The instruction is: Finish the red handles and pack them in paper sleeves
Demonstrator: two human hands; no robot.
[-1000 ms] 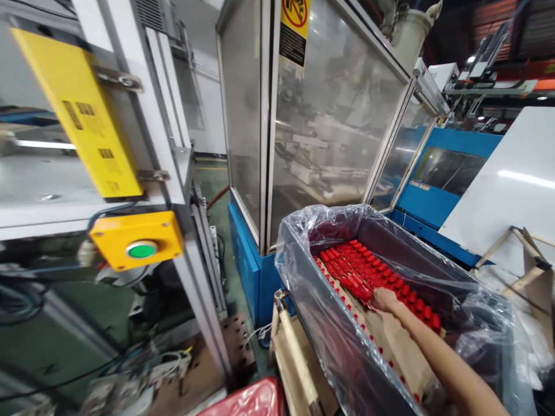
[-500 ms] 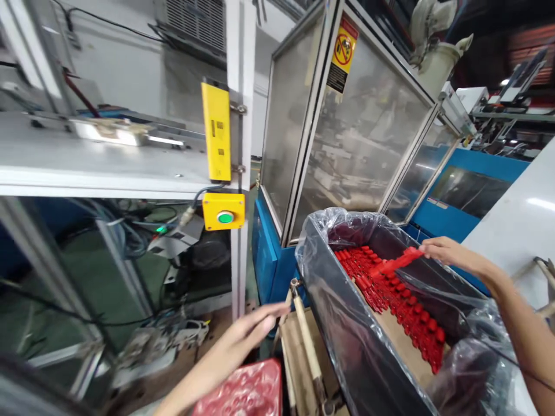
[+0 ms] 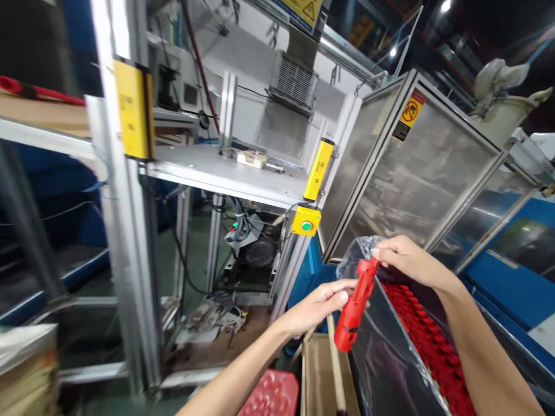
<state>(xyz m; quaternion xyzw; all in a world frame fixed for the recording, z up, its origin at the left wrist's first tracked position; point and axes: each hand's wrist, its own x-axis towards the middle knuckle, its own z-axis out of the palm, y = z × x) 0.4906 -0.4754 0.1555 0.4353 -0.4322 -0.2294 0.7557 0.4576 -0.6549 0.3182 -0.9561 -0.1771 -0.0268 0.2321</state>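
Note:
A red plastic tubular part [image 3: 356, 306] is tilted in front of me, its thicker end pointing down. My right hand [image 3: 401, 260] pinches its narrow upper end between thumb and fingers. Around its middle, my left hand [image 3: 329, 300] has thumb and fingers closed on it, some of them hidden behind the part. Below and to the right stands a dark bin [image 3: 385, 352] lined with clear plastic, where many similar red parts [image 3: 427, 335] lie in rows.
A metal workbench [image 3: 225, 170] with a light fixture on top stands ahead, between yellow sensor bars [image 3: 319, 169]. A yellow box with a green button [image 3: 306, 225] hangs on its right post. Low down are a red stool [image 3: 273, 396] and a cardboard box [image 3: 323, 375].
My right hand has lifted the red part out of the bin and brought it left. My left hand has risen and taken hold of it. The view has swung left.

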